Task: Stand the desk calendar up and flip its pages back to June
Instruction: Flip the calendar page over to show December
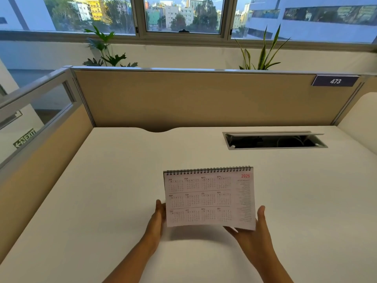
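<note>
A white spiral-bound desk calendar [208, 198] is held up above the white desk [114, 180], its wire binding along the top edge. The page facing me shows all twelve months of 2026 in small grids, with "2026" in red at the top right. My left hand [158, 218] grips the calendar's lower left edge, its fingers hidden behind the page. My right hand [255, 231] holds the lower right corner, thumb up along the right edge and fingers underneath. The calendar casts a shadow on the desk below it.
An open cable hatch [273, 140] with a raised grey lid is set into the desk at the back right. Beige partition panels [193, 99] close the desk at the back and left. Plants and windows stand behind the partition.
</note>
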`<action>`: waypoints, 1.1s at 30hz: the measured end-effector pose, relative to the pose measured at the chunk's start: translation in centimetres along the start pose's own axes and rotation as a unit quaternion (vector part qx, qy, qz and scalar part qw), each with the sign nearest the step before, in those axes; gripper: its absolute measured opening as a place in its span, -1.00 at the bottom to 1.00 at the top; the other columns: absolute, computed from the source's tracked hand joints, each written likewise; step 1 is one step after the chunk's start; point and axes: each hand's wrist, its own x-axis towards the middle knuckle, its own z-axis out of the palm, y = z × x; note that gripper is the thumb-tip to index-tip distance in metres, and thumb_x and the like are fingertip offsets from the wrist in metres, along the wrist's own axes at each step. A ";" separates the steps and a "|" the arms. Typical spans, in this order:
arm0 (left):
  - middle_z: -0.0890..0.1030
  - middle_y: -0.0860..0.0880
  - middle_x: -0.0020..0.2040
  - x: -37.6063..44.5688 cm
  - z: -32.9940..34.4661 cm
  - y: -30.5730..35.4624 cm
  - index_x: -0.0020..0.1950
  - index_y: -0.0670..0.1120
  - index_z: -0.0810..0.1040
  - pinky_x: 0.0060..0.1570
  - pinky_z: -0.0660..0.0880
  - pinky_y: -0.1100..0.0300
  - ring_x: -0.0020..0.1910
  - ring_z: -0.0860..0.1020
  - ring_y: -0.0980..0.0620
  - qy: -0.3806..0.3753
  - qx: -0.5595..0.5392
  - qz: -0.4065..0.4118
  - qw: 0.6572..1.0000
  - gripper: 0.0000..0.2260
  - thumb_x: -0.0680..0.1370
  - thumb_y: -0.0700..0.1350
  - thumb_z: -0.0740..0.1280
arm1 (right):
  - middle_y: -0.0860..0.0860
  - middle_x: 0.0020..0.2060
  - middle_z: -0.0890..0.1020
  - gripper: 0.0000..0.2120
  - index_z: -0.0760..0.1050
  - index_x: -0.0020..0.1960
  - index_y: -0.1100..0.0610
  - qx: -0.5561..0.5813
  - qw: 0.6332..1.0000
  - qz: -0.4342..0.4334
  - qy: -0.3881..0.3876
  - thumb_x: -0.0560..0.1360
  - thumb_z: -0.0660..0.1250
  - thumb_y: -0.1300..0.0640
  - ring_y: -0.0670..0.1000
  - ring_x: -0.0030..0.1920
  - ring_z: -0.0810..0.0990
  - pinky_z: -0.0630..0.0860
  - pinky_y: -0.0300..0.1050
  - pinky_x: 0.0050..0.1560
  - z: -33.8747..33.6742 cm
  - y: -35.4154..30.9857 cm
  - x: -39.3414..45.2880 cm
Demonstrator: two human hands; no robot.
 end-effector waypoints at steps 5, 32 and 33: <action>0.65 -0.10 0.04 -0.2 -0.5 0.3 0.05 0.05 0.59 0.22 0.42 -0.07 0.11 0.56 -0.14 -0.001 0.011 -0.020 1.000 -0.49 0.50 0.29 -0.04 | 0.29 0.37 0.33 -0.48 0.14 0.43 0.21 0.050 0.996 0.060 0.035 0.57 0.05 -0.06 0.30 0.40 0.22 0.14 0.24 0.38 1.7 -1.5 -0.6; 0.47 0.01 0.19 -0.4 0.2 -0.3 0.18 0.11 0.36 0.35 0.19 0.06 0.24 0.37 0.00 0.015 0.043 0.022 0.999 -0.64 0.56 0.14 -0.13 | 0.11 0.09 0.50 -0.76 0.36 0.17 0.08 -0.306 0.895 -0.238 0.220 0.56 0.14 0.00 0.08 0.05 0.48 0.45 -0.08 -0.03 3.5 -4.5 1.5; 0.47 0.01 0.18 -0.4 0.3 -0.3 0.17 0.11 0.36 0.36 0.18 0.04 0.26 0.37 -0.02 0.015 0.042 0.023 0.999 -0.65 0.56 0.14 -0.13 | 0.11 0.19 0.45 -0.67 0.30 0.27 0.08 -0.334 0.887 -0.224 0.228 0.55 0.13 -0.02 0.09 0.15 0.45 0.42 -0.03 0.07 2.8 -3.9 1.7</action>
